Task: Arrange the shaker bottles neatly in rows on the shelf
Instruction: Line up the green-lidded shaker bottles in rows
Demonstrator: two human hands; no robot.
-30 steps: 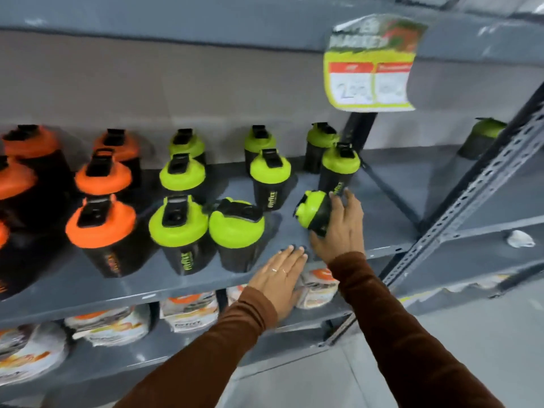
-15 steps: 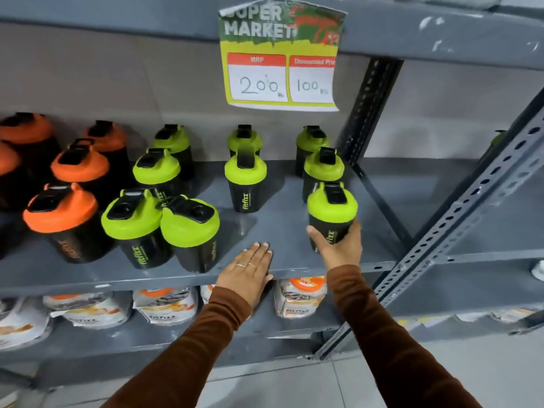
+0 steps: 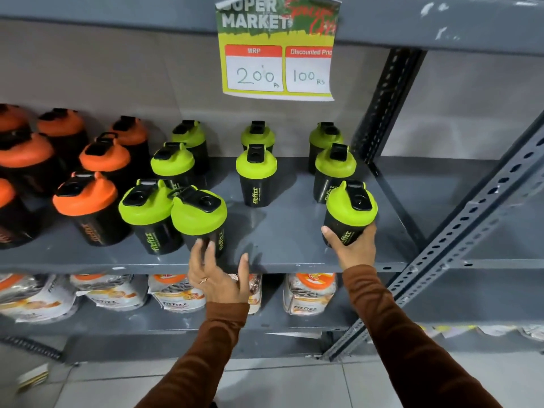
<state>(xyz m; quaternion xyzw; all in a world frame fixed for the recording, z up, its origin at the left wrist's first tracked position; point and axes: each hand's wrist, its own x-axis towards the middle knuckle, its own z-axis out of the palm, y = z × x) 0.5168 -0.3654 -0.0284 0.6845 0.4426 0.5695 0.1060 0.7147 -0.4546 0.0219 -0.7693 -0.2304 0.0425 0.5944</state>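
Orange-lidded shaker bottles (image 3: 88, 207) filled the left of the grey metal shelf (image 3: 282, 240) in front-to-back rows, glossy domed caps over dark tapered cups. Beside them, two green-lidded bottles crowded lid to lid; the left hand (image 3: 217, 278) spread open at the stray bottle (image 3: 201, 222), probably to shift it into the gap right of it. The right hand (image 3: 351, 248) wrapped a front green bottle (image 3: 350, 213), steadying it upright in line.

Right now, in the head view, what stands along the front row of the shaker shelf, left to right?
Orange-lidded black shaker bottle → green-lidded black shaker bottle → tilted green-lidded shaker by the left hand → bare grey metal shelf → green-lidded shaker gripped by the right hand.
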